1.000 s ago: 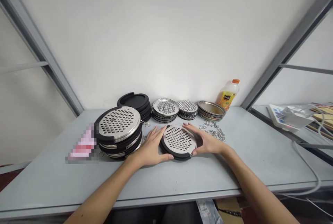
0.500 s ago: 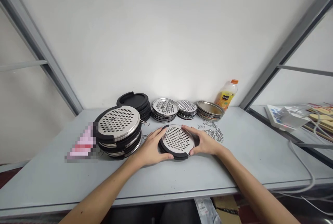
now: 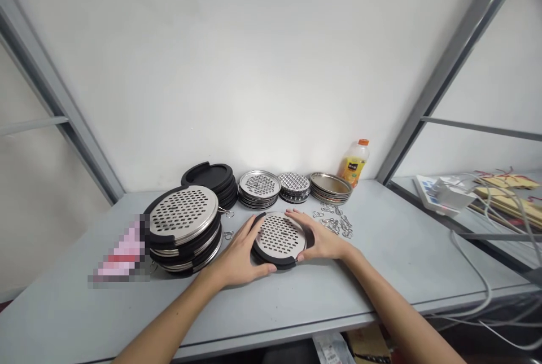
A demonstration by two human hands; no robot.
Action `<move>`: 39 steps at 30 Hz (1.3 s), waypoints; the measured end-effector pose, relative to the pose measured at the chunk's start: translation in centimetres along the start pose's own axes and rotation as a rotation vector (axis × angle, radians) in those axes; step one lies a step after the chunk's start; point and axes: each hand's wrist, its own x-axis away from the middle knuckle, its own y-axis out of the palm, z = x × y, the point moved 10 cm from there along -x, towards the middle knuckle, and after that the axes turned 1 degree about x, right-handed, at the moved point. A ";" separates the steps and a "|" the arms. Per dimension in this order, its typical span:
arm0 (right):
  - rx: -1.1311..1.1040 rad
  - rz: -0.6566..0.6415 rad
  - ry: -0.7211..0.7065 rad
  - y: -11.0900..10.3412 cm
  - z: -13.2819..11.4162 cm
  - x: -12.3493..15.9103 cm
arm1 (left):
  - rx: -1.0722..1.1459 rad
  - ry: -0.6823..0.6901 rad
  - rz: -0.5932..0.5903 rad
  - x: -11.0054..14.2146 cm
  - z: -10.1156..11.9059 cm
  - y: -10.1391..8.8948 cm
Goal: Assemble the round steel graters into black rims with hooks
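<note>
A round metal grater point(image 3: 281, 235) with slotted holes lies on the table, seated in a black rim that shows along its left and near sides. My left hand point(image 3: 242, 255) grips the left side, thumb at the near edge and fingers at the far left. On the right, my right hand point(image 3: 318, 238) curves round the metal edge, with fingertips at the back and thumb at the front. To the left stands a stack of similar graters in black holders point(image 3: 184, 215), with small wire hooks sticking out. Loose metal hooks point(image 3: 334, 222) lie beyond my right hand.
Along the wall stand black round bases point(image 3: 212, 178), slotted grater discs point(image 3: 259, 184), smaller grater discs point(image 3: 294, 183), shallow metal dishes point(image 3: 331, 184) and a juice bottle point(image 3: 354, 165). A power strip point(image 3: 438, 194) with cables sits right, beyond a metal post. A blurred pink item point(image 3: 122, 254) lies left.
The view has shifted, so everything on the table appears further left and lower. Both hands stay round the same grater, with little change in their hold.
</note>
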 end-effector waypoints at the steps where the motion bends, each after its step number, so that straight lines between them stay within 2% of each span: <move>1: -0.009 -0.015 0.005 0.1 0.0 0.0 | 0.001 -0.005 -0.010 0.0 -0.2 0.2; 5: -0.031 -0.049 0.013 0.5 0.2 0.0 | 0.021 0.003 0.007 -0.2 -0.4 0.3; 9: -0.044 -0.019 -0.015 0.5 0.3 -0.2 | 0.045 0.019 0.052 -0.4 -0.2 0.1; 17: -0.039 0.020 -0.079 0.5 -0.2 -0.1 | 0.054 -0.014 0.058 -0.4 -0.1 0.0; 22: -0.086 0.022 -0.069 0.5 -0.3 -0.1 | 0.048 -0.003 0.057 -0.5 0.2 -0.2; 29: -0.097 -0.005 -0.006 0.2 -0.1 -0.2 | 0.025 -0.018 -0.010 -0.4 -0.2 0.1; 36: -0.107 -0.012 0.001 0.2 0.5 -0.2 | 0.122 0.037 0.037 -0.6 1.6 -1.2; 39: -0.108 0.002 0.012 0.2 0.7 -0.3 | 0.133 0.022 0.064 -0.6 1.1 -1.1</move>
